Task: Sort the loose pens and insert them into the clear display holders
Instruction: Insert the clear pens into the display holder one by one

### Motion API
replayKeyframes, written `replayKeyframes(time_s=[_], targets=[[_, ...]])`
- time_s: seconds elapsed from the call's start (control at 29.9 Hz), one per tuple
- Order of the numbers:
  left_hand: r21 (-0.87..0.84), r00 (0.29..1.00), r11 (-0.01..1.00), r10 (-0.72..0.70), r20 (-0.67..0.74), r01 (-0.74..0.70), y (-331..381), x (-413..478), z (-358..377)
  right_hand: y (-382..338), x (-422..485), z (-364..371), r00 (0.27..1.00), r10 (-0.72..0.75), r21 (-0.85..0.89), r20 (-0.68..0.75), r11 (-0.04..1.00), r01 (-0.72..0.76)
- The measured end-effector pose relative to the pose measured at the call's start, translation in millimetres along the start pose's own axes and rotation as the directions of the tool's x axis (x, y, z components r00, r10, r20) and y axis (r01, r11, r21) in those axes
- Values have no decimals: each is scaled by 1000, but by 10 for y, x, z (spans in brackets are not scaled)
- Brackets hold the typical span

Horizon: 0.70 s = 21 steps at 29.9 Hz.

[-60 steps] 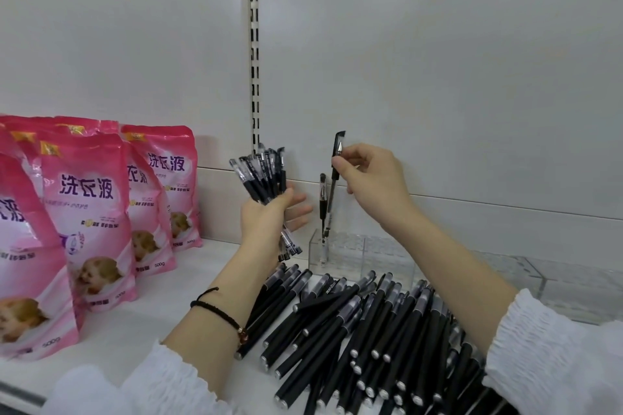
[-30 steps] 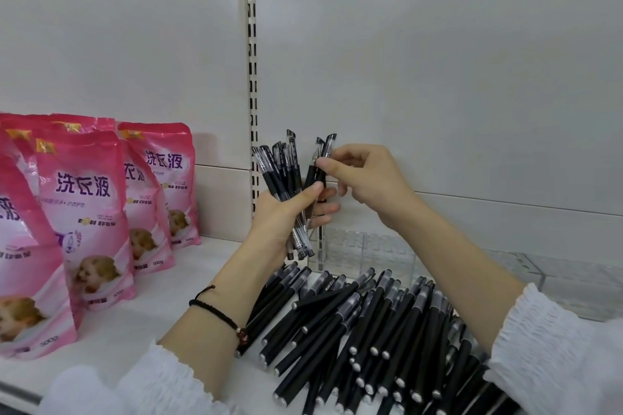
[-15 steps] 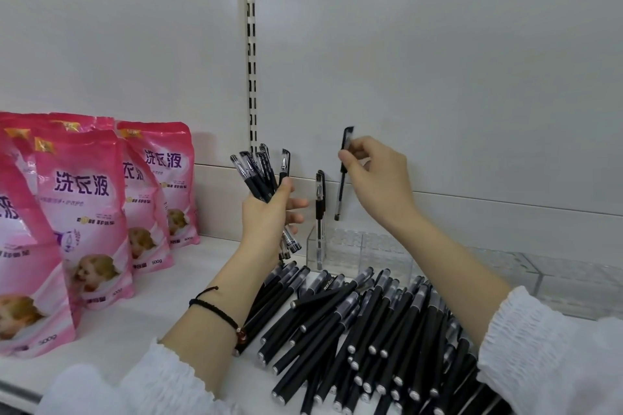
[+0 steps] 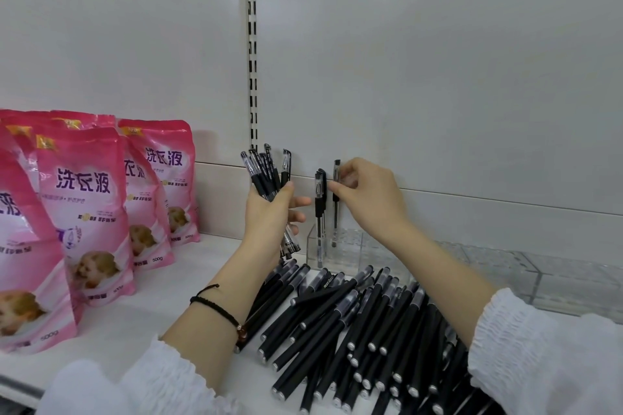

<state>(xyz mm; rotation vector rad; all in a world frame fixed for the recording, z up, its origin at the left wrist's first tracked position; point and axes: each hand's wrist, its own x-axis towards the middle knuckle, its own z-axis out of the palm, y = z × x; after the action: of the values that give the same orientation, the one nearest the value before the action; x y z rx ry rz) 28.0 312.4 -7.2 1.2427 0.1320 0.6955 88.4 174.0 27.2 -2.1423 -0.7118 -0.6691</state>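
My left hand (image 4: 269,212) grips a bundle of clear-barrelled black pens (image 4: 266,172), held upright above the shelf. My right hand (image 4: 367,194) pinches a single pen (image 4: 335,199) near its cap, the tip down in the clear display holder (image 4: 350,249) at the back of the shelf. Two pens (image 4: 319,209) stand upright in the holder's left end, just left of the held pen. A large pile of loose black pens (image 4: 354,323) lies on the shelf in front of the holder, partly under my right forearm.
Pink detergent pouches (image 4: 81,212) stand in rows on the left of the white shelf (image 4: 135,313). More clear holders (image 4: 539,276) stretch along the back to the right. A slotted upright (image 4: 252,44) runs up the white back panel.
My right hand has lowered its pen from above the holder down into it, beside the standing pens. My left hand with the bundle stayed almost in place.
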Motion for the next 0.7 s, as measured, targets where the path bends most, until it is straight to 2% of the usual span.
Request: replayKeyframes(time_s=[0.13,0.27,0.37,0.47,0.53,0.6,0.7], targets=[[-19,999,1000,-14,52,15,15,-12,7,-16,-56,15,999,-29,-114,-21,993,26],[-70,995,997,-16,96,22,23,-47,37,-5,-5,-41,999,21,-201,40,980,-13],[-125,992,991,-34,120,49,28,-71,55,-7,24,-71,992,57,-143,109,989,-41],[-163,990,985,-27,142,50,42,-78,60,-47,53,-119,996,55,-108,72,993,-47],[-162,986,986,-16,169,44,45,-77,64,-113,75,-157,997,55,78,47,995,-58],[-146,979,989,-6,202,36,39,-76,69,-197,73,-196,996,54,324,73,943,-75],[-134,975,990,-8,221,39,32,-70,68,-279,53,-243,991,37,515,128,852,-98]])
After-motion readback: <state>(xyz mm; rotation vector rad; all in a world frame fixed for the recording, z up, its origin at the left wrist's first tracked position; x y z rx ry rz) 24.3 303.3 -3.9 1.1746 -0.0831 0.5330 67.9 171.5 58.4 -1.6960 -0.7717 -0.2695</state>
